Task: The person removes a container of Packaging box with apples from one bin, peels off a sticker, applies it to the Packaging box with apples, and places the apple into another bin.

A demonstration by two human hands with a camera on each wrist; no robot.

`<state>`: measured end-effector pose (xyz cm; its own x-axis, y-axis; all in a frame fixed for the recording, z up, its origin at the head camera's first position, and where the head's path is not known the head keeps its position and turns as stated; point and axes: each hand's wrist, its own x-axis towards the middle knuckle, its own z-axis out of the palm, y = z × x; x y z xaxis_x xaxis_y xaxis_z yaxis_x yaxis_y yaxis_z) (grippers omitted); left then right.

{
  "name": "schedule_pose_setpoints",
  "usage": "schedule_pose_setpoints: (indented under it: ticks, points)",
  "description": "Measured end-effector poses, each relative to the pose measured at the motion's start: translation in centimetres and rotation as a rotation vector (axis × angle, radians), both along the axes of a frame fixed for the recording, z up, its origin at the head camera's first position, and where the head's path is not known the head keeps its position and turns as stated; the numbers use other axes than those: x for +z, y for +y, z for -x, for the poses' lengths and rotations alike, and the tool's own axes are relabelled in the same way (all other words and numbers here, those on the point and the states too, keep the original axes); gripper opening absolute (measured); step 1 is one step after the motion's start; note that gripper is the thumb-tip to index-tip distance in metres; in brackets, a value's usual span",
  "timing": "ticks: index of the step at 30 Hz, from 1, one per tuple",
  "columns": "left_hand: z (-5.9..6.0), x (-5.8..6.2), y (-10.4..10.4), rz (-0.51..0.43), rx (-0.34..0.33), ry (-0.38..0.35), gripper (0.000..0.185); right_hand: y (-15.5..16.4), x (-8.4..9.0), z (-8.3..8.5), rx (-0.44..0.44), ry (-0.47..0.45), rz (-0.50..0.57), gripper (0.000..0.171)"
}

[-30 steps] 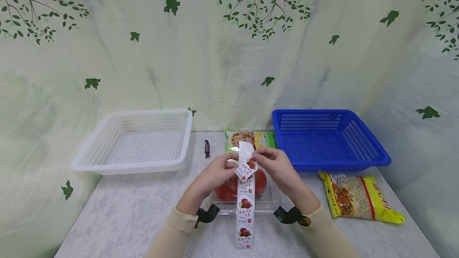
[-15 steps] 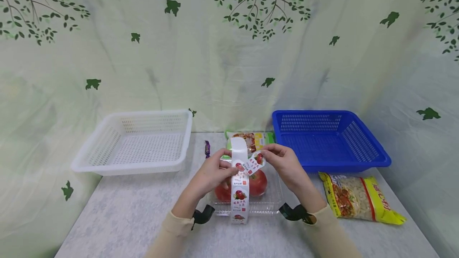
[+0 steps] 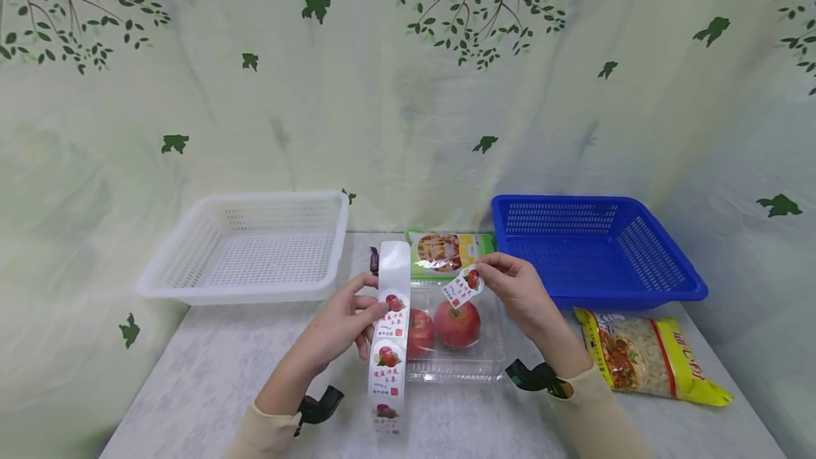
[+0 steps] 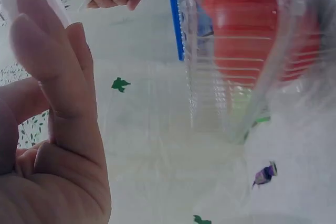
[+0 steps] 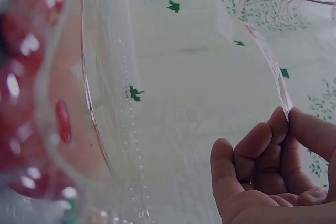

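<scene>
From over the person's shoulder, the left hand [image 3: 344, 321] is pinching a long sticker strip [image 3: 391, 335] between thumb and curled fingers, the strip standing up and hanging down toward the near edge of the grey table [image 3: 210, 381]. The right hand [image 3: 519, 289] is pinching a single apple sticker [image 3: 463, 287], well clear of the strip, just above a clear plastic box [image 3: 474, 360] with two red apples [image 3: 440, 326] lying in it between the two hands. Behind the box a green snack packet [image 3: 446, 252] is lying flat, with a small purple candy [image 3: 375, 258] beside it. A white basket [image 3: 251, 250] is sitting at the back left, a blue basket [image 3: 593, 250] at the back right, and a yellow noodle bag [image 3: 650, 354] in front of the blue one.

From the left wrist, the left hand [image 4: 50, 145] is filling the near side, fingers bent together with the thumb; the strip itself hardly shows. The ribbed box [image 4: 231, 77] and the candy [image 4: 264, 173] are showing beyond.

From the right wrist, the right hand's [image 5: 273, 182] fingertips are closing on the sticker's [image 5: 268, 61] lower end, with the box's rim [image 5: 105, 108] curving just beside.
</scene>
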<state>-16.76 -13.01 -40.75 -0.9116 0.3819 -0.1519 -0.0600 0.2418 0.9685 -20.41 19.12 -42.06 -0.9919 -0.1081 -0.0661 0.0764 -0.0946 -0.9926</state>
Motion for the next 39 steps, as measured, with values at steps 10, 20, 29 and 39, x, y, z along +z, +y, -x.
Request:
schedule_pose_setpoints:
  ticks: [10, 20, 29, 39]
  points:
    - [-1.3, -2.0, -4.2, -0.020, 0.022, -0.097, 0.042, -0.1, 0.1, 0.0, -0.002, -0.015, 0.035, 0.008]
    - [-1.5, -5.5, -7.3, 0.039, 0.052, -0.169, 0.042, 0.0, 0.3, -0.1, 0.001, -0.014, 0.042, 0.008]
    - [0.3, -8.6, -7.1, 0.135, 0.111, -0.186, 0.034, 0.1, 0.4, -0.2, 0.005, -0.016, 0.050, 0.010]
    - [0.3, -9.1, -6.6, 0.355, 0.161, -0.091, 0.030, 0.1, 0.5, -0.3, 0.007, -0.006, 0.065, 0.012]
